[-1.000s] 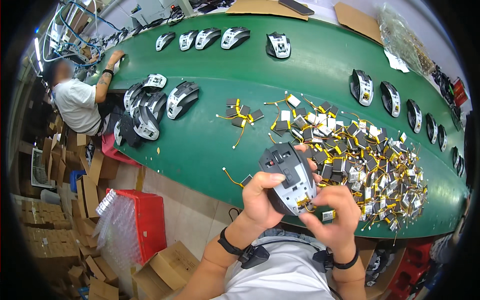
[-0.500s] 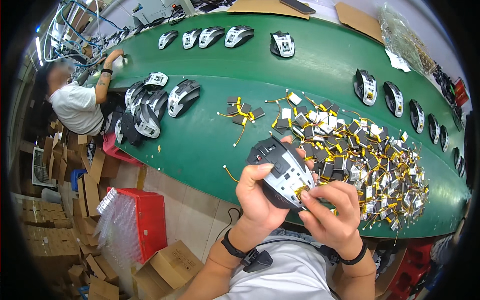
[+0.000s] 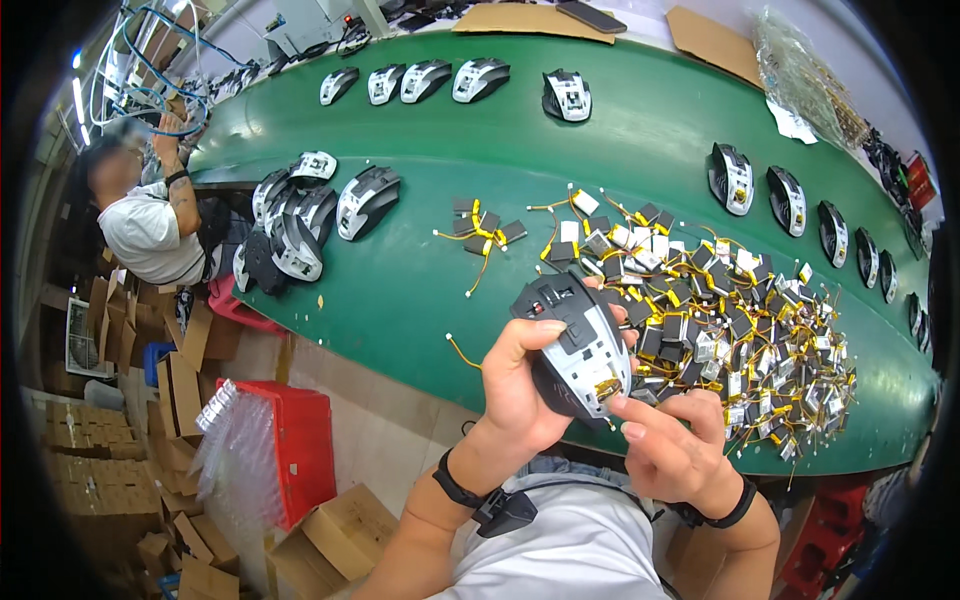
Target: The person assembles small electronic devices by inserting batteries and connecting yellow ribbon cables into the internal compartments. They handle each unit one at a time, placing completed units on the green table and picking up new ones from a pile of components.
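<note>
My left hand (image 3: 520, 385) is closed around a computer mouse (image 3: 572, 345), black and silver-white with its top cover off. The mouse is tilted, its back end toward me, above the green bench edge. A bit of yellow, likely tape and wires, shows in the slot at that back end. My right hand (image 3: 680, 445) has its index fingertip at the slot, with the thumb apart below it and the other fingers bent. Just beyond the mouse spreads a heap of small battery packs (image 3: 700, 300), black and silver with yellow tape and thin wires.
Opened mice (image 3: 295, 225) are piled at the left of the green bench (image 3: 400, 310). More mice (image 3: 480, 78) stand in a row along the back and down the right side. A red crate (image 3: 305, 450) and cardboard boxes fill the floor at left. A co-worker (image 3: 150, 225) sits far left.
My right hand has drawn slightly back from the mouse, its thumb and index finger spreading apart. The mouse stays in my left hand. The co-worker's arm has lifted toward the body.
</note>
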Demonstrator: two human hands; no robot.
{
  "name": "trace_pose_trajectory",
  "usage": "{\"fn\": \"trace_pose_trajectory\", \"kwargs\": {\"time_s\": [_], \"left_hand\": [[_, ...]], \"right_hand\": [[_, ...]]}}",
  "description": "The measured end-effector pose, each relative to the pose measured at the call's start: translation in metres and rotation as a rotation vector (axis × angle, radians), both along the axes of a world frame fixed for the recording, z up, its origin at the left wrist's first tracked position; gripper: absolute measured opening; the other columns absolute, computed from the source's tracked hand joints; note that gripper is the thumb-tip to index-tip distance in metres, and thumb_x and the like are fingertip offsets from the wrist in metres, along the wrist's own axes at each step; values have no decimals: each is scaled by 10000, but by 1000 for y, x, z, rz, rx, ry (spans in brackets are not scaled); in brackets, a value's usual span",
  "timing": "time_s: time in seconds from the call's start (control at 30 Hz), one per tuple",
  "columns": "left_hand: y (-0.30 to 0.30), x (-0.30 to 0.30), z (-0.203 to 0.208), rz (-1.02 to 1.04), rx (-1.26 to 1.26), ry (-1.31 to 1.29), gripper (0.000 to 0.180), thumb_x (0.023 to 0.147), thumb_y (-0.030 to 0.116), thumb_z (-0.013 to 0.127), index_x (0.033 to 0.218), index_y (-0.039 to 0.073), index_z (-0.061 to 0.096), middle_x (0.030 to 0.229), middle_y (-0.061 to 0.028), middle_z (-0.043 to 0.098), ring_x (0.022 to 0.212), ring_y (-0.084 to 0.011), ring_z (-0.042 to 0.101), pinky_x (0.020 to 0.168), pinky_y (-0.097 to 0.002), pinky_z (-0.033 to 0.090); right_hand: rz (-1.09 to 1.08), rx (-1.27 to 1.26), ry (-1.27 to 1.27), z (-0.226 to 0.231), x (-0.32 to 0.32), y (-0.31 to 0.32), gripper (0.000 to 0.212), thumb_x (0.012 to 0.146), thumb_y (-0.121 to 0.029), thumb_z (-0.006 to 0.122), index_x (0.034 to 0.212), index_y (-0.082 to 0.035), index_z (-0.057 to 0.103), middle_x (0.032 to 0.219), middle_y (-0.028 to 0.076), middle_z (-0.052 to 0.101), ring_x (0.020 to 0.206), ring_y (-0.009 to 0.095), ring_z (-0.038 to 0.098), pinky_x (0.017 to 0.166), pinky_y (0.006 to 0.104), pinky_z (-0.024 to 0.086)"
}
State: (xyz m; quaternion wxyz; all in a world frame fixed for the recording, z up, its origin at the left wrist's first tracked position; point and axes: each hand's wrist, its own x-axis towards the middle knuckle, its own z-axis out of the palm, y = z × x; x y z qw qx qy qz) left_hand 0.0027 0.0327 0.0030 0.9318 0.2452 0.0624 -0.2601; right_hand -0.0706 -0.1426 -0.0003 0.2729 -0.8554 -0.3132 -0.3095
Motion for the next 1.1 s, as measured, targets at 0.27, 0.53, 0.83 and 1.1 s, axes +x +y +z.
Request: {"fn": "trace_pose_trajectory", "kwargs": {"time_s": [0.27, 0.53, 0.83, 1.1], "left_hand": [[-16, 97, 38, -202, 402, -414, 371, 955, 281, 501, 1125, -34, 600, 1062, -187, 682, 937, -267, 691, 838, -417, 572], [-165, 265, -35, -60, 967, -597, 304, 898, 256, 630, 936, -44, 669, 865, -114, 701, 732, -198, 657, 670, -348, 507], [-171, 260, -46, 284, 1868, -1273, 421, 784, 303, 692, 1046, -24, 653, 1102, -237, 575, 1082, -380, 542, 938, -466, 461], [-99, 300, -40, 89, 2314, -661, 863, 740, 554, 741, 1308, -39, 478, 1305, -187, 480, 1235, -353, 436, 1014, -459, 395]], "right_hand": [[-273, 137, 205, 27, 2, -41, 270, 667, 77, 651, 912, -36, 644, 924, 103, 668, 832, 300, 605, 736, 383, 494], [-393, -5, 375, 47, 26, -85, 128, 740, -9, 698, 853, -49, 653, 802, 84, 648, 761, 285, 605, 665, 379, 477], [-203, -266, 433, 23, 91, -37, 188, 750, -102, 681, 933, -71, 651, 815, 92, 648, 803, 290, 639, 705, 412, 527], [20, -296, 488, 5, 105, -7, 168, 776, -82, 669, 942, -62, 651, 820, 99, 676, 818, 311, 656, 732, 424, 519]]}}
